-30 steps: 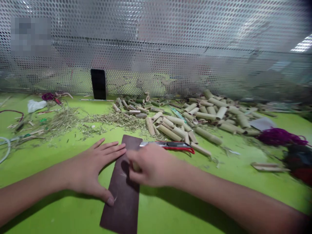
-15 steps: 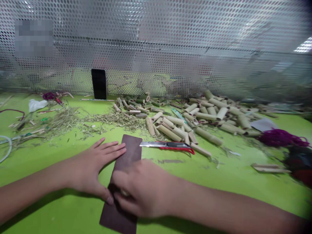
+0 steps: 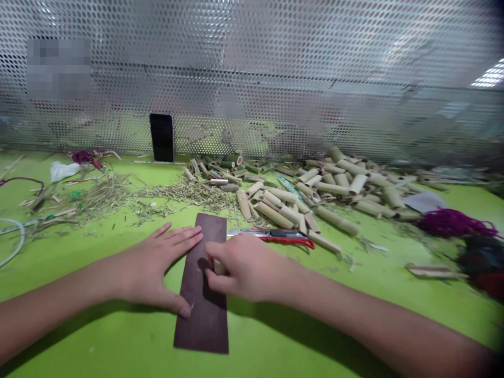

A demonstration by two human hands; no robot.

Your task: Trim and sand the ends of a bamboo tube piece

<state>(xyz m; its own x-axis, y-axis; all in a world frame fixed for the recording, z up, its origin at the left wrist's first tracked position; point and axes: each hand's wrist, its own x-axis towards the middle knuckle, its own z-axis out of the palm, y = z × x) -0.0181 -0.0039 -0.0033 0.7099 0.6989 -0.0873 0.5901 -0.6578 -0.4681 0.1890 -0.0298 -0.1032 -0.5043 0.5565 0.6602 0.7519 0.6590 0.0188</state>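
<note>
A dark brown strip that looks like sandpaper [image 3: 202, 331] lies flat on the green table. My left hand [image 3: 147, 268] is spread out, with its fingertips and thumb pressing on the strip's left edge. Over the upper middle of the strip, my right hand [image 3: 250, 268] is closed around a short pale bamboo piece [image 3: 220, 268], mostly hidden by the fingers. A faint pale streak marks the strip by my left thumb. A utility knife [image 3: 281, 234] with red edging rests just beyond my right hand, its blade pointing left.
Cut bamboo tubes [image 3: 346, 181] are heaped at the back right. Bamboo shavings [image 3: 185, 194] spread across the back middle. A phone [image 3: 161, 137] leans on a perforated metal screen [image 3: 252, 68]. Purple cord [image 3: 452, 223] lies at right, beside a split bamboo piece [image 3: 435, 271].
My right hand has moved away from me along the strip with the bamboo piece. The strip's near end has swung slightly right, while my left hand stays spread on its edge.
</note>
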